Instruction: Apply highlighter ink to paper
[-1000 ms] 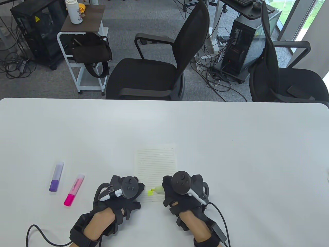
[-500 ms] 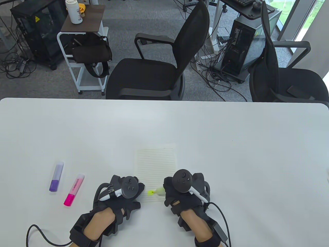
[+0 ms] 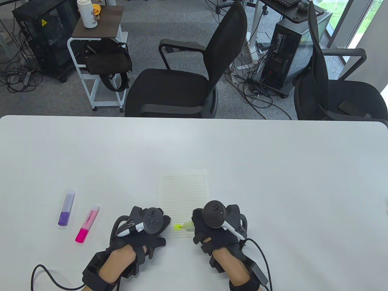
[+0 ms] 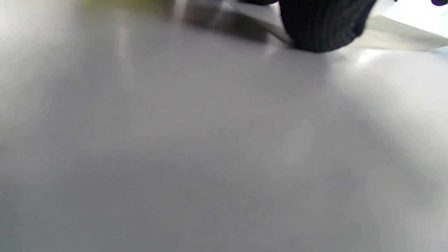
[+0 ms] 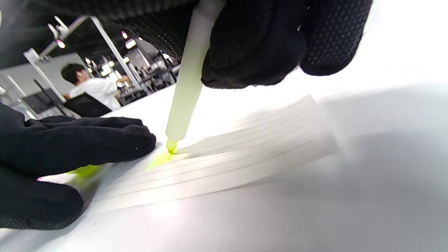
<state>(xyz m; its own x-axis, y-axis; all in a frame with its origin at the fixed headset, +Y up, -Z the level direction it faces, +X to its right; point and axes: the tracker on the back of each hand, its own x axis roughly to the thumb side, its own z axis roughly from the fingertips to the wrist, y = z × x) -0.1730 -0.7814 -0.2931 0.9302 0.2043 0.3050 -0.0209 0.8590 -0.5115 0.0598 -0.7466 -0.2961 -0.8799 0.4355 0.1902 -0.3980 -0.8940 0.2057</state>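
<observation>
A lined paper sheet (image 3: pixel 183 194) lies on the white table (image 3: pixel 272 169). My right hand (image 3: pixel 196 223) grips a yellow highlighter (image 3: pixel 188 225), uncapped, with its tip on the paper's lower left part. In the right wrist view the highlighter (image 5: pixel 185 87) stands tilted, its tip touching a small yellow mark (image 5: pixel 159 160) on the paper (image 5: pixel 266 140). My left hand (image 3: pixel 162 222) rests with its fingers (image 5: pixel 77 147) flat on the paper's lower left corner. A yellow-green bit (image 5: pixel 84 170) shows under those fingers; I cannot tell what it is.
A purple highlighter (image 3: pixel 66 208) and a pink highlighter (image 3: pixel 87 223), both capped, lie on the table left of my left hand. Two black office chairs (image 3: pixel 194 75) stand beyond the table's far edge. The left wrist view is blurred, showing one fingertip (image 4: pixel 322 28).
The highlighter tip has slid a little to the left along the paper's bottom lines, and my right hand shifted slightly with it. My left hand has not moved.
</observation>
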